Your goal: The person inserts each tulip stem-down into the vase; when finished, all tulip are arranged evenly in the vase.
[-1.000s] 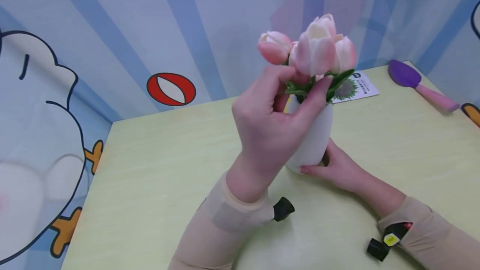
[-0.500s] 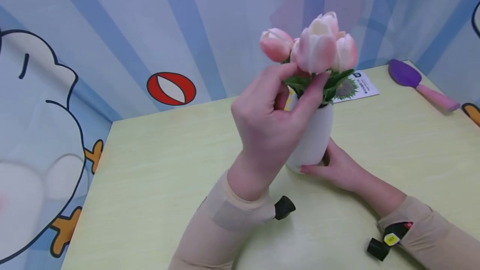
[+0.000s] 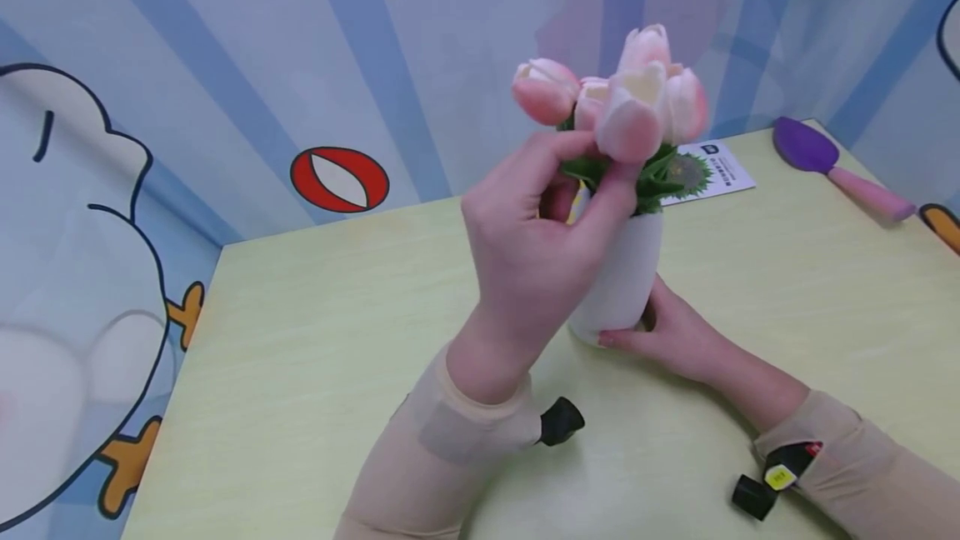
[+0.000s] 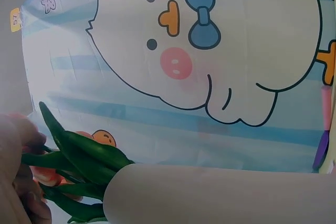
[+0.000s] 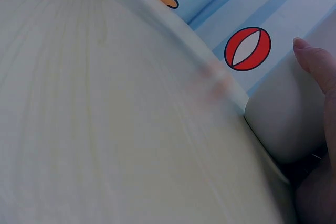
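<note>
A white vase (image 3: 618, 273) stands on the table, filled with pale pink tulips (image 3: 546, 92) and green leaves (image 4: 84, 153). My left hand (image 3: 532, 232) pinches one tulip (image 3: 632, 119) just under its bloom, above the vase's mouth; the stem between thumb and fingers is mostly hidden. Low on the vase, my right hand (image 3: 682, 336) grips its base, the thumb across the near side. The right wrist view shows that thumb (image 5: 317, 66) lying on the white vase wall (image 5: 286, 111).
Behind the vase lies a printed card (image 3: 720, 173) with a green spiky picture. A purple spatula with a pink handle (image 3: 840, 169) rests at the table's back right. Cartoon-printed sheeting (image 3: 420, 65) rises along the back edge of the pale table (image 3: 337, 340).
The pinched tulip has come slightly down and toward me, baring more of the blooms behind it. My left hand has shifted slightly with it; the right hand keeps its grip on the vase.
</note>
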Motion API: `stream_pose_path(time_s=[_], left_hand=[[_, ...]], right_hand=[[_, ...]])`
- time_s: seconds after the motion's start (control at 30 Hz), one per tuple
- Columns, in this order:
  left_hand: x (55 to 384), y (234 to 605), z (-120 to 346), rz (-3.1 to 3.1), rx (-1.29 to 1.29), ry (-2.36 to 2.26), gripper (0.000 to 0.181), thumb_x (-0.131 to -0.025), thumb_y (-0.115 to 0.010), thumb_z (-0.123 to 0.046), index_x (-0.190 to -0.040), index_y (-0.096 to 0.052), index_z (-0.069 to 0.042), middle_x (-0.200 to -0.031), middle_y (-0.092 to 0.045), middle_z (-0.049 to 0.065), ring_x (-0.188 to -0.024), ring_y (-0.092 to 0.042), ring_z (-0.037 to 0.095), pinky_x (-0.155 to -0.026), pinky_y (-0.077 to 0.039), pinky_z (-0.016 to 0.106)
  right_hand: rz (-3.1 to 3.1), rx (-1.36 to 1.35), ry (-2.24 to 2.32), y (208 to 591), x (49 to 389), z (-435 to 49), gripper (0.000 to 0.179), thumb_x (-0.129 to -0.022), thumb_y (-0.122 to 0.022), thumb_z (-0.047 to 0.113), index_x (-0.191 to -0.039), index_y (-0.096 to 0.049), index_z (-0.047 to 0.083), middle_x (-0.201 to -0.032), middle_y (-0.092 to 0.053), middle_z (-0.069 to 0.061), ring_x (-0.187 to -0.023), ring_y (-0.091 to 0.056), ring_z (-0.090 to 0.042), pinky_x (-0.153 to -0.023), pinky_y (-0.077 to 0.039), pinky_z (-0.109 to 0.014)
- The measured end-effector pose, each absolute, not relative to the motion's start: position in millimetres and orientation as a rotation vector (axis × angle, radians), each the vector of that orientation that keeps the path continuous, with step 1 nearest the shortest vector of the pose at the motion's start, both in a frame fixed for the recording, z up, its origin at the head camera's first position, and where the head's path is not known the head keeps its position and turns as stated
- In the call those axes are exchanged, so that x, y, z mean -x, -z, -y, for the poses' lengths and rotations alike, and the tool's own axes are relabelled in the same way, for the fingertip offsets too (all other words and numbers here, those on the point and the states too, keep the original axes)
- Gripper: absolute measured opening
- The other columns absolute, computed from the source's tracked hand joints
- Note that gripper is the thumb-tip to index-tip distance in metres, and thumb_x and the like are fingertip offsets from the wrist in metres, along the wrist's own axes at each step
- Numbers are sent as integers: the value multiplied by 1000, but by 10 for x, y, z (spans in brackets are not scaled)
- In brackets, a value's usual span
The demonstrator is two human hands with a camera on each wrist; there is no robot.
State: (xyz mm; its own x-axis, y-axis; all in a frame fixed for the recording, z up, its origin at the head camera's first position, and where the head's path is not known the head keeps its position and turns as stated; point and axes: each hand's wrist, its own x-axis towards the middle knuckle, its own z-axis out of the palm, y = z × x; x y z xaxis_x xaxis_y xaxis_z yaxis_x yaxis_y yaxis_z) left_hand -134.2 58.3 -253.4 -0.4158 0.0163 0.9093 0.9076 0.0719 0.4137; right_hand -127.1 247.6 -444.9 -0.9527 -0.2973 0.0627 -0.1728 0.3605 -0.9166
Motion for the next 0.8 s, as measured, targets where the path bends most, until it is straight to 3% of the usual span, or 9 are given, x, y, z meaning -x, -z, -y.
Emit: stream_pose_path(time_s=[0.4, 0.8], left_hand=[[1335, 2589, -549, 1736, 898, 1367, 8, -88, -76, -8, -87, -75, 1, -74, -59, 7, -62, -46, 11, -56, -42, 19], [1306, 2608, -501, 1851, 915, 1691, 8, -91, -74, -4, -98, -73, 1, -68, -69, 8, -55, -61, 3, -56, -58, 25]], right_hand=[[-2473, 453, 1679, 4459, 1282, -2472, 81, -88, -84, 23, -151, -33, 21, -145, -52, -3, -132, -51, -23, -105, -40, -15], [-2477, 433, 1666, 4467, 1278, -2479, 84, -88, -84, 24, -153, -31, 20, -147, -51, -5, -134, -50, -26, -106, -40, -18]])
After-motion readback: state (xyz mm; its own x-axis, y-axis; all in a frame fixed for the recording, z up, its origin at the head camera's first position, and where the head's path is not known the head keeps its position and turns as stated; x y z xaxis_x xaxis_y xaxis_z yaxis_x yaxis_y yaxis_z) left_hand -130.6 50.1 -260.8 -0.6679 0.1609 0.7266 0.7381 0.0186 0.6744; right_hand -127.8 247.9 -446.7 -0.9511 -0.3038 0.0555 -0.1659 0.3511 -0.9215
